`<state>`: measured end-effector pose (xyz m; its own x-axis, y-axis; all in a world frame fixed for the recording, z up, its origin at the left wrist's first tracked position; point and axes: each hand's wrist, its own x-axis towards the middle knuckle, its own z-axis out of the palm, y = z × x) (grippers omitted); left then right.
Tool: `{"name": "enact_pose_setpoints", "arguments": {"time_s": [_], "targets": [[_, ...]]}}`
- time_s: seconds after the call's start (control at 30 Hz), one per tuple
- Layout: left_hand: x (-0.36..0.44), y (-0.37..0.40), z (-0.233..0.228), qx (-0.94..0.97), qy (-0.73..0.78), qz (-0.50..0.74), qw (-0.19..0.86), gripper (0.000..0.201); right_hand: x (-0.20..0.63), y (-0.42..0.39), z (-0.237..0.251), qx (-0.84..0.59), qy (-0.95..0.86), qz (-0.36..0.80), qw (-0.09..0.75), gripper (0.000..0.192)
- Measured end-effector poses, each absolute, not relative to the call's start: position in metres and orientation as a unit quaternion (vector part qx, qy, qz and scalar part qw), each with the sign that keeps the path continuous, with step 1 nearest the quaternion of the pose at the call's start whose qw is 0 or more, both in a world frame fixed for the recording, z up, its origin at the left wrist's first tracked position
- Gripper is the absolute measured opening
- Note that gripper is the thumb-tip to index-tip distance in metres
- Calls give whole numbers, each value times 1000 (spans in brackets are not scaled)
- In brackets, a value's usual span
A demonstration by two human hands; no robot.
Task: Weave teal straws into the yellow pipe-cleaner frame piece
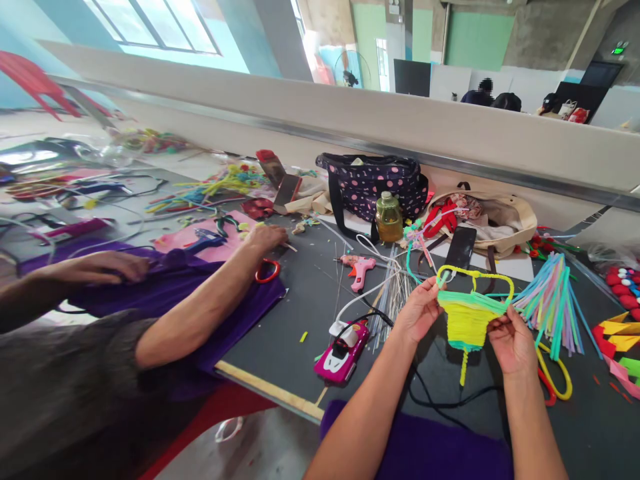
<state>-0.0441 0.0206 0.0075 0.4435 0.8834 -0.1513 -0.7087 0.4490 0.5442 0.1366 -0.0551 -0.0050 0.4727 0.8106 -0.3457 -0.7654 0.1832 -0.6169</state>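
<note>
Yellow woven piece of pipe cleaners, cone-shaped, with a teal band along the top edge and a yellow loop arching above, held up over the dark table between both hands. Left hand pinching the upper left corner, fingers closed on the weave beside a teal strand. Right hand gripping the right side, thumb pressed on the teal edge, fingers curled behind. A yellow tail hanging from the cone's tip.

Just right of the piece, a bundle of pastel pipe cleaners fanned on the table, with yellow-handled scissors lying under the right hand. Left of the piece, a sheaf of thin wires, a pink glue gun and a pink power strip with a white plug and a black cord.

Farther back, a dotted dark bag, a bottle of yellow liquid, a black phone leaning against a beige tote.

At far left, another person's arms resting on purple cloth, one hand near red-handled scissors.
</note>
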Motion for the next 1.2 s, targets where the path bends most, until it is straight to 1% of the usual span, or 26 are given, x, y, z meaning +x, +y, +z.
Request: {"name": "enact_pose_setpoints", "arguments": {"time_s": [0.17, 0.27, 0.47, 0.67, 0.77, 0.93, 1.2], "targets": [[-44, 19, 12, 219, 239, 515, 793, 29, 136, -55, -5, -383, -23, 506, 773, 25], [-46, 17, 17, 233, 229, 517, 791, 30, 137, -55, -5, -383, -6, 501, 776, 25], [-46, 13, 22, 271, 223, 516, 781, 40, 138, -55, -3, -377, 16, 508, 774, 26], [-45, 14, 21, 284, 236, 551, 748, 34, 136, -54, -2, -374, 13, 508, 776, 27], [-44, 16, 18, 245, 231, 554, 762, 32, 135, -54, -2, -378, -13, 508, 774, 28], [-43, 20, 10, 166, 220, 525, 806, 37, 134, -56, -6, -381, -78, 500, 774, 27], [-42, 18, 12, 184, 221, 531, 797, 37, 137, -56, -6, -370, -70, 534, 757, 20]]}}
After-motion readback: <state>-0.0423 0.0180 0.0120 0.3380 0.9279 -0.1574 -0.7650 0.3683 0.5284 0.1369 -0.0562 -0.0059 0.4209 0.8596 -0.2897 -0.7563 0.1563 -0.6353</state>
